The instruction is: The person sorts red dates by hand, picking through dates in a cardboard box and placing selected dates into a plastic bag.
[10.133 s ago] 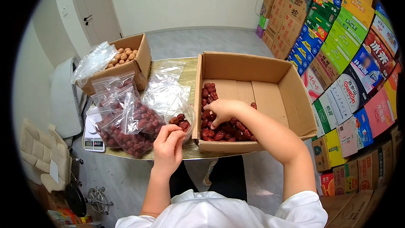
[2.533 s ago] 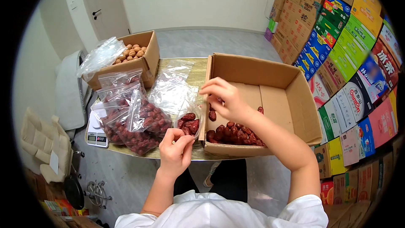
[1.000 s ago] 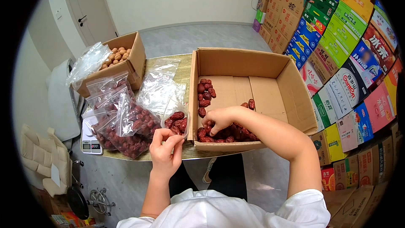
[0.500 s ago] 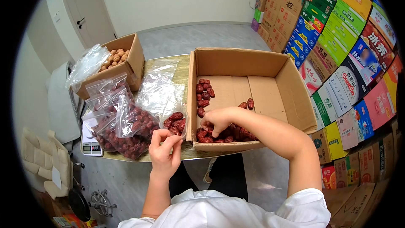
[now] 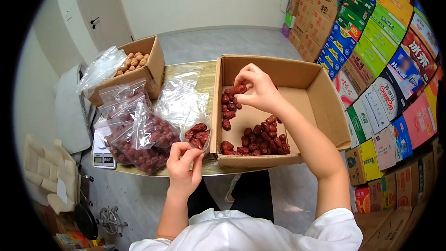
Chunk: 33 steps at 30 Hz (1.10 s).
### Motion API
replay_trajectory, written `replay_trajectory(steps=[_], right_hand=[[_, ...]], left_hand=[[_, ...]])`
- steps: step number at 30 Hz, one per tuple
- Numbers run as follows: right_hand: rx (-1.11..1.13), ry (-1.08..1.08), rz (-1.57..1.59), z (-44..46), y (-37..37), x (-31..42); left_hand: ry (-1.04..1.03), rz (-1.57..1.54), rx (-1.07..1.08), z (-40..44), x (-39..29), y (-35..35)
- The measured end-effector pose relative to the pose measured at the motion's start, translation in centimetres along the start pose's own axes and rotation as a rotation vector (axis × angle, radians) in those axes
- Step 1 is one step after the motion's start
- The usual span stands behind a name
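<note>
My left hand (image 5: 184, 165) pinches the near edge of an open clear plastic bag (image 5: 207, 135) with several red dates (image 5: 197, 135) inside. Over the back left part of a large cardboard box (image 5: 328, 107), my right hand (image 5: 254, 89) holds a date (image 5: 240, 89) between fingers and thumb. Loose dates lie in this box, a pile (image 5: 264, 140) along its near side and a smaller group at its left wall. Filled zip bags of dates (image 5: 153, 135) are heaped left of the open bag.
Flat clear bags (image 5: 179, 95) lie on the table (image 5: 210, 72). A smaller box (image 5: 155, 67) of walnuts (image 5: 134, 61) stands at the back left, plastic bags over its edge. A scale (image 5: 103, 151) sits at the left, partly under the filled bags. Stacked cartons (image 5: 371, 79) line the right.
My right hand has risen from the near date pile toward the back left of the large box, now with a date in its fingers. The view has shifted slightly; my left hand keeps its pinch.
</note>
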State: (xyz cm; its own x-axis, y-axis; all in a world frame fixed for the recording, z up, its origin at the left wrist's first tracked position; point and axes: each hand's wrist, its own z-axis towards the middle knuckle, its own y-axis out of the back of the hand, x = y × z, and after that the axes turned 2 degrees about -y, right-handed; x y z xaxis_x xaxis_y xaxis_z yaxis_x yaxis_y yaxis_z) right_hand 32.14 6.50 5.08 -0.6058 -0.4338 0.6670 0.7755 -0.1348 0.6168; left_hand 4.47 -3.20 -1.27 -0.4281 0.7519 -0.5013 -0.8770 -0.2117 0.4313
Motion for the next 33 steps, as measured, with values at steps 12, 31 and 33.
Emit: replay_trajectory(steps=[12,31,33], right_hand=[[0.176,0.533,0.198,-2.9,-5.1,5.8],[0.082,0.158,0.105,-1.4,-4.8,-1.1],[0.296,-0.089,0.012,-1.3,-4.2,-1.8]], left_hand=[[-0.031,0.024,0.038,-0.1,-0.7,-0.6],[0.02,0.099,-0.048,0.1,0.4,0.5],[0.075,0.102,-0.137,0.2,0.9,0.8]])
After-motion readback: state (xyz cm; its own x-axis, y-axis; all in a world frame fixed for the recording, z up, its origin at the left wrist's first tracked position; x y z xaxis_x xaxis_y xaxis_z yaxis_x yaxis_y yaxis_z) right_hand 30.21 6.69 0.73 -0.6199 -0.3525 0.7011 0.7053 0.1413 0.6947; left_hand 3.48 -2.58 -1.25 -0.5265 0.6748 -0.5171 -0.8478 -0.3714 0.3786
